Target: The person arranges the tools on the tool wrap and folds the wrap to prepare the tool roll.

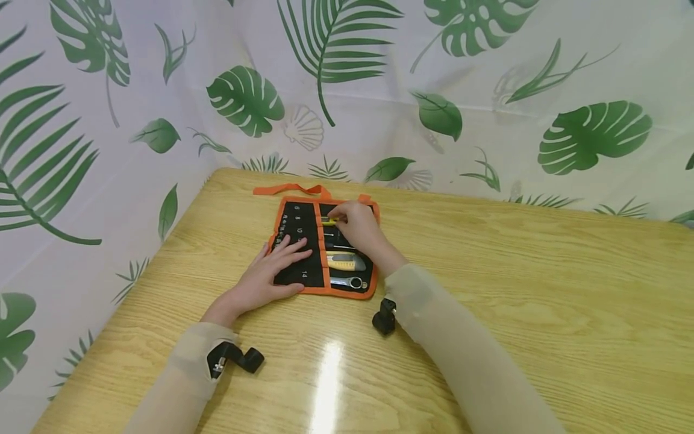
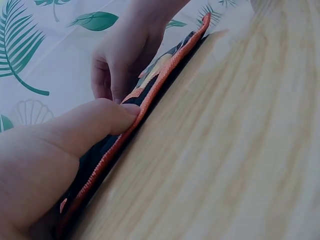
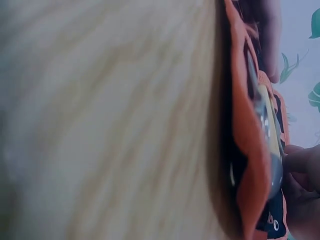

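Observation:
A black tool roll (image 1: 313, 272) with orange trim lies unfolded on the table. My left hand (image 1: 262, 278) rests on its numbered left panel with the fingers spread, and in the left wrist view the thumb (image 2: 122, 117) presses the near orange edge. With bent fingers, my right hand (image 1: 359, 228) pinches a small yellow tool (image 1: 328, 221) at the far pocket of the right panel; the fingers hide most of it. Nearer me in the pockets sit slim dark tools (image 1: 337, 246), a yellow and grey utility knife (image 1: 344, 261) and a ring-ended wrench (image 1: 347, 282).
An orange tie strap (image 1: 287, 188) trails from the roll's far edge across the wooden table (image 1: 515, 289). Behind the table hangs a white leaf-print cloth (image 1: 368, 108). Small black cameras (image 1: 384, 319) are strapped at both wrists.

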`<state>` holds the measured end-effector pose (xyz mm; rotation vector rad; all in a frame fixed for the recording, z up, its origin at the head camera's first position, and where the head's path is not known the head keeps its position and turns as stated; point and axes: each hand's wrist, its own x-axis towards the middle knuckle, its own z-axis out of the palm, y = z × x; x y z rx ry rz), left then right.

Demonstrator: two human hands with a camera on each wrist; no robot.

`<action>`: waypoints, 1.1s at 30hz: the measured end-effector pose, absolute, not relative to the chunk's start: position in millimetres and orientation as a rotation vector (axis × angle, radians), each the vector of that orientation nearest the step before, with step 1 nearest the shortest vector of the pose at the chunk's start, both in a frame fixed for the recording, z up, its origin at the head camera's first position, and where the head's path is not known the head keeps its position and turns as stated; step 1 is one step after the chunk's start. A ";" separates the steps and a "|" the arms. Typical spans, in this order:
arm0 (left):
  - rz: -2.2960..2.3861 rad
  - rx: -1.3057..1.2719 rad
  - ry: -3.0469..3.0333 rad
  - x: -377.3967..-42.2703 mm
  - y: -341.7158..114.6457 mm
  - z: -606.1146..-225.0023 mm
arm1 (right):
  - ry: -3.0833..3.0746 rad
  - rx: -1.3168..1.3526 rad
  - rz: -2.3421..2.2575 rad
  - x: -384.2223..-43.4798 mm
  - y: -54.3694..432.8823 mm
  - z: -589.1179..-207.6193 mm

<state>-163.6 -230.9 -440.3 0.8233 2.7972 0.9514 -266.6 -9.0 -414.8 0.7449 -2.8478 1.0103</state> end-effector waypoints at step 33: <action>0.935 0.873 2.774 -164.6 -232.5 -442.1 | -2.974 0.921 1.028 -252.2 3.7 -407.5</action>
